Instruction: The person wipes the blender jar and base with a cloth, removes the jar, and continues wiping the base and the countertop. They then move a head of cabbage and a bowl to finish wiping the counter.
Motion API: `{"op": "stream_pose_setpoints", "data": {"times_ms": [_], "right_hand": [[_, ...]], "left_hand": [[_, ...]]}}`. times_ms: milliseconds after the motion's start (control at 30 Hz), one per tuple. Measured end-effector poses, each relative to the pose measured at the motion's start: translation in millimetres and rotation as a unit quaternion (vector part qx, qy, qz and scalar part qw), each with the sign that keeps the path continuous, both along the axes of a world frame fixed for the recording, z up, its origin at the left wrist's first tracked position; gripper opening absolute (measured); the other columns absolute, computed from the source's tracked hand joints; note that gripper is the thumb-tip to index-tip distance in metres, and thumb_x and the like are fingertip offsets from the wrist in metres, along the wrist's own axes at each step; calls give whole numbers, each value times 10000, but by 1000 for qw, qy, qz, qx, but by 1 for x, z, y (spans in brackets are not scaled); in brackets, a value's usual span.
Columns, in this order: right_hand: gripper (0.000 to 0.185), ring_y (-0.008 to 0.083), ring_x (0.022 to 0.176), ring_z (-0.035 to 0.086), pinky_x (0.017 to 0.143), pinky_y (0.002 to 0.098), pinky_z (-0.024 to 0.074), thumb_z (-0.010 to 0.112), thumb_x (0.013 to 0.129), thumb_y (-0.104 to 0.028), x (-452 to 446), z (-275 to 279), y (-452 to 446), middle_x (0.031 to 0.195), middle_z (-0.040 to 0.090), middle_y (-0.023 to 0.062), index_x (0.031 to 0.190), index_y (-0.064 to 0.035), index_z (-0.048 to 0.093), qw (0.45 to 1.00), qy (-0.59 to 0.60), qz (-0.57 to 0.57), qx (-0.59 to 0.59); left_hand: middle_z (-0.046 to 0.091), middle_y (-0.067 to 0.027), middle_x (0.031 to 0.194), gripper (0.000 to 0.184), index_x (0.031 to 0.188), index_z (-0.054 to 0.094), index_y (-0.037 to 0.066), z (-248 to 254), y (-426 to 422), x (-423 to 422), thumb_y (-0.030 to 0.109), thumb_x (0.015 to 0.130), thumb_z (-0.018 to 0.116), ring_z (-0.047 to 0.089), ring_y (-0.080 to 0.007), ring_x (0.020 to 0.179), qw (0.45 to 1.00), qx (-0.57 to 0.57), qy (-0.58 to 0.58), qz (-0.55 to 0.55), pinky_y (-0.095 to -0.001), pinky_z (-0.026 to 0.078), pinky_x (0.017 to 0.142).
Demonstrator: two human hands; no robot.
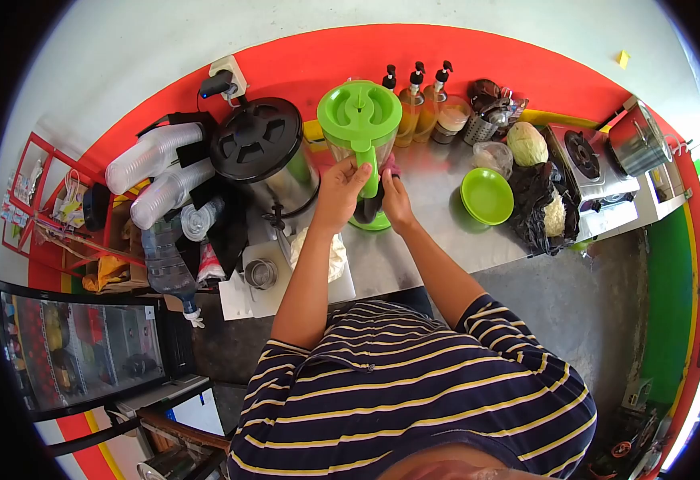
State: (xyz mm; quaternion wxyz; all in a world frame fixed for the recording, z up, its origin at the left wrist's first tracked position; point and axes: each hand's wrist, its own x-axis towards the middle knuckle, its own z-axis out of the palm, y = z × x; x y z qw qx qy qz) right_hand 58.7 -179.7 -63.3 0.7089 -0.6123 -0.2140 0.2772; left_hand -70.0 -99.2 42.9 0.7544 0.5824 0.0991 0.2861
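A clear pitcher with a green lid (359, 112) and green handle stands upright at the back of the steel counter. My left hand (340, 190) is closed around the handle. My right hand (399, 205) is beside it, fingers closed on a dark cloth (371, 209) with a bit of pink showing, held against the pitcher's front. The pitcher's lower body is mostly hidden behind my hands and the cloth. Its green base shows just below them.
Left of the pitcher stands a large steel drink dispenser (258, 142) with a black lid, near stacked plastic cups (154, 158). Pump bottles (427, 112) line the back. To the right are green plates (487, 196), a cabbage (527, 144), a black plastic bag (532, 210) and a stove (582, 156).
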Motion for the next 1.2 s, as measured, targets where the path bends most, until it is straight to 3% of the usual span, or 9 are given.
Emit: {"op": "stream_pose_setpoints", "data": {"times_ms": [100, 200, 333, 567, 700, 900, 1000, 1133, 1200], "right_hand": [[512, 181, 1193, 602, 1067, 321, 449, 399, 1163, -398, -4, 19, -8, 1322, 646, 98, 1353, 34, 597, 1000, 6, 11, 7], [429, 258, 777, 706, 697, 461, 620, 437, 1139, -426, 4, 75, -22, 915, 683, 102, 1057, -44, 612, 987, 149, 52, -8], [432, 258, 870, 707, 782, 446, 606, 467, 1124, -433, 2, 119, -45, 989, 695, 109, 1267, -41, 580, 971, 229, 65, 15], [482, 232, 1089, 668, 964, 402, 548, 520, 1093, -470, -19, 89, -50, 1185, 690, 127, 1330, -53, 572, 911, 386, 134, 60], [407, 223, 1112, 660, 982, 412, 545, 554, 1084, -360, -38, 99, -60, 1236, 658, 131, 1312, -24, 578, 946, 287, 151, 22], [385, 219, 1071, 668, 828, 385, 601, 671, 1006, -133, -40, 141, -83, 1236, 641, 124, 1328, 27, 533, 988, 90, 122, -15], [393, 201, 1066, 677, 830, 367, 597, 744, 969, -114, -53, 177, -71, 1209, 670, 126, 1289, 36, 572, 972, -227, -24, -62], [404, 222, 884, 718, 719, 338, 573, 803, 933, -235, -38, 178, -40, 981, 754, 181, 1115, 105, 684, 943, -316, -66, -85], [410, 244, 862, 727, 728, 346, 571, 798, 938, -246, -35, 175, -32, 986, 760, 188, 1115, 108, 689, 962, -262, -35, -68]], "left_hand": [[674, 28, 924, 216, 1081, 695, 4, 3, 6, -3, 217, 1046, 706, 594, -60, 854, 1000, 16, 5, 20, -245, 472, 777], [683, 6, 968, 232, 1119, 685, 3, -1, 6, -5, 215, 1033, 726, 608, -71, 880, 1000, 19, 7, 19, -246, 490, 798], [664, -7, 1041, 268, 1128, 656, 13, -14, 1, -14, 229, 1007, 759, 607, -91, 957, 997, 54, 12, 56, -277, 499, 840], [601, -94, 1195, 764, 1325, 485, 85, -40, -26, -37, 217, 736, 953, 626, -247, 1078, 975, 104, 186, 62, -376, 525, 922], [679, -174, 1193, 712, 1327, 525, 22, -26, -28, -50, 177, 754, 917, 717, -309, 1005, 958, 115, 259, 36, -427, 564, 878], [715, -108, 992, 365, 1142, 687, -24, 29, -22, -73, 53, 818, 838, 696, -188, 961, 954, 210, 209, 39, -334, 545, 852], [696, -114, 1011, 358, 1097, 678, -10, 57, -28, -58, -14, 773, 831, 669, -224, 906, 924, 309, 58, 220, -346, 520, 854], [648, -70, 906, 272, 940, 606, 2, 64, -26, -27, -30, 787, 829, 625, -169, 798, 826, 320, 11, 464, -316, 518, 800], [646, -53, 879, 245, 945, 612, -3, 53, -27, -26, -22, 812, 817, 616, -137, 778, 882, 229, 64, 407, -296, 515, 775]]}}
